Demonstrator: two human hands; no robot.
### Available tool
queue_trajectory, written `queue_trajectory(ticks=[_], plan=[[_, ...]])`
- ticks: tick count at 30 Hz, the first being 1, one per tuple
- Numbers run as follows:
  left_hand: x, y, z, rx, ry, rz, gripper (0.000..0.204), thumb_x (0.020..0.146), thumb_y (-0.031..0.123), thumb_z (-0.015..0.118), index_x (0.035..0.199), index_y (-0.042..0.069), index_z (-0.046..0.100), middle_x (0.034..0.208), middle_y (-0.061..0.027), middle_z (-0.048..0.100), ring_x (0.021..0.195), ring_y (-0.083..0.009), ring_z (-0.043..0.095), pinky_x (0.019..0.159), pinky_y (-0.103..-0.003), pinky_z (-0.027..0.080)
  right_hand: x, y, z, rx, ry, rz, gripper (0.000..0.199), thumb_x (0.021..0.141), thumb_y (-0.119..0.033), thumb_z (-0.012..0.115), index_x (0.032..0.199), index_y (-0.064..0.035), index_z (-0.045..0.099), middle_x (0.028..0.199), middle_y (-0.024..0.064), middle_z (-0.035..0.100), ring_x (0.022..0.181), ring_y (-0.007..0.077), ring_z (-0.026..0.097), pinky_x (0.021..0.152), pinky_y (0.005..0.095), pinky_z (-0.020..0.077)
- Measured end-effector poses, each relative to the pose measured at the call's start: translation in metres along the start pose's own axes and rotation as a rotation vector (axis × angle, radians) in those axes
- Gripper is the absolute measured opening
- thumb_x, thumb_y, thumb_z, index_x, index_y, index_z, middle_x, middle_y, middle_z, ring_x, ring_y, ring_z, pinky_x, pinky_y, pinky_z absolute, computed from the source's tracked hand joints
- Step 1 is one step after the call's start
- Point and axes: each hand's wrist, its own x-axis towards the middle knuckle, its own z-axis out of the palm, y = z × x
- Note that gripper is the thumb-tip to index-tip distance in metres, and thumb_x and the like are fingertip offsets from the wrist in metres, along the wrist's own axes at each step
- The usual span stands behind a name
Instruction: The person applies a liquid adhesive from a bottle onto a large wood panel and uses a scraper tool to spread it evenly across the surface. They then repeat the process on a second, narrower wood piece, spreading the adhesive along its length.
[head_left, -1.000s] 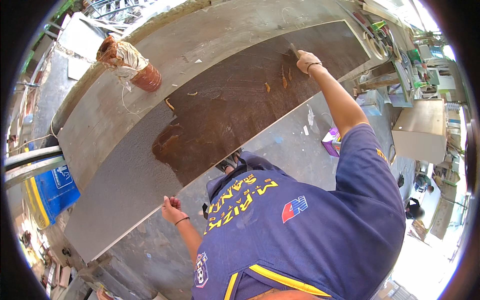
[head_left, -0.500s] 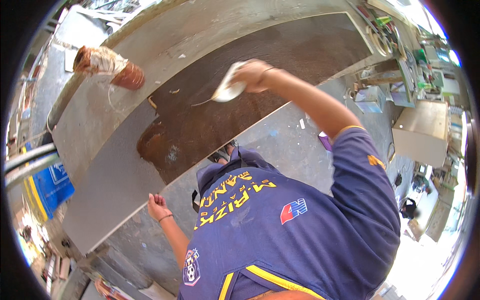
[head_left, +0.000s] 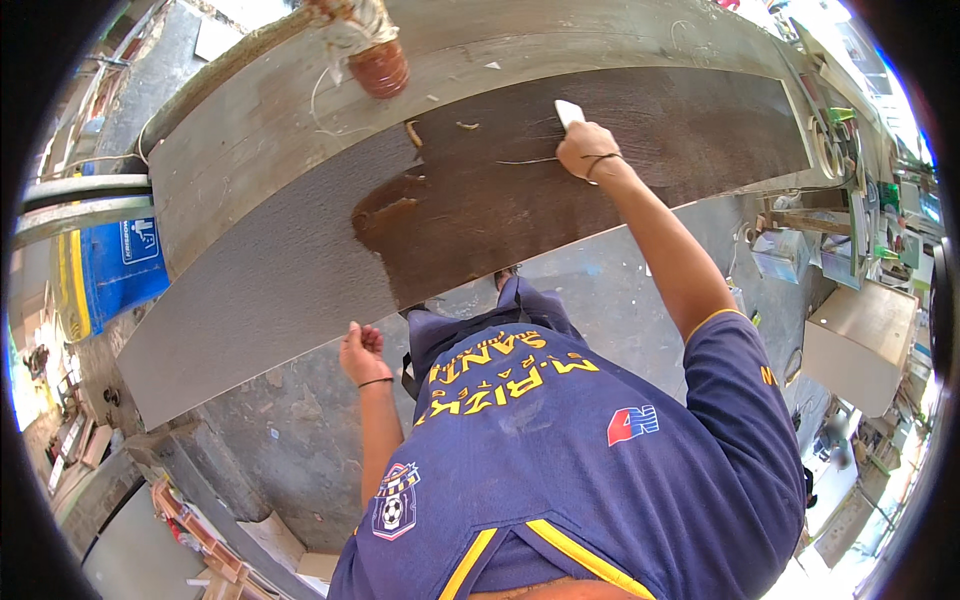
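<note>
A long grey panel (head_left: pixel 255 265) lies across the bench in front of me, its right part coated with wet-looking dark brown glue (head_left: pixel 480 205). My right hand (head_left: pixel 588 152) is closed around a flat white spreader (head_left: pixel 569 112) over the coated part; the fingers hide much of the tool. A thin pale strand reaches left from that hand. My left hand (head_left: pixel 362 352) hangs at the panel's near edge, fingers loosely curled, with nothing visible in them. On the far side stands a reddish-brown can (head_left: pixel 378 68), its top wrapped in pale, smeared material.
Curled pale scraps (head_left: pixel 414 133) lie by the panel's far edge. A blue bin (head_left: pixel 135 255) with a yellow edge stands at the left. Rolls of tape (head_left: pixel 828 155) lie beyond the right end, and a pale box (head_left: pixel 862 345) stands at the right.
The view has turned, so the panel and can sit further right. My right hand has moved a little rightward along the panel, and the spreader's broad face shows less. My left hand stays by the near edge.
</note>
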Motion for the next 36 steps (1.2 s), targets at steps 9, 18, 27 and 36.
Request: queue_trajectory(ticks=[9,18,27,36], plan=[[0.052,0.059,-0.081,0.082,-0.126,-0.174,0.029,0.085,0.033,0.059,0.079,0.006,0.053,0.075,-0.0076,0.062,0.065,-0.0154,0.06,0.059,-0.028,0.051,-0.007,-0.191,0.049,-0.052,0.02,-0.119,0.025,0.074,-0.015,0.049,0.085,-0.0013,0.066,0.092,0.0197,0.064,0.088,0.0321,0.063,0.077,0.038,0.0493],[0.074,0.101,-0.111,0.411,-0.324,-0.25,0.047,0.087,0.049,0.049,0.079,0.003,0.054,0.066,-0.009,0.062,0.052,-0.0177,0.059,0.048,-0.028,0.05,-0.058,-0.218,0.076,-0.263,0.315,-0.229,0.041,0.081,-0.013,0.045,0.122,-0.0077,0.045,0.101,0.0162,0.059,0.083,0.031,0.062,0.068,0.0427,0.0509],[0.093,0.116,-0.139,0.23,-0.305,-0.401,0.038,0.084,0.041,0.058,0.08,0.004,0.054,0.066,-0.0053,0.06,0.056,-0.0151,0.059,0.051,-0.026,0.05,-0.088,-0.181,0.058,-0.01,0.176,0.139,0.04,0.078,-0.011,0.048,0.118,-0.007,0.046,0.099,0.0215,0.061,0.082,0.0348,0.062,0.068,0.0421,0.0504],[0.092,0.109,-0.14,0.387,-0.236,-0.21,0.041,0.085,0.04,0.057,0.074,0.001,0.055,0.06,-0.0074,0.06,0.048,-0.0143,0.058,0.044,-0.024,0.049,0.032,-0.227,0.069,-0.069,-0.028,0.322,0.031,0.078,-0.022,0.048,0.098,-0.0052,0.064,0.101,0.0132,0.064,0.096,0.0267,0.061,0.079,0.0343,0.0493]])
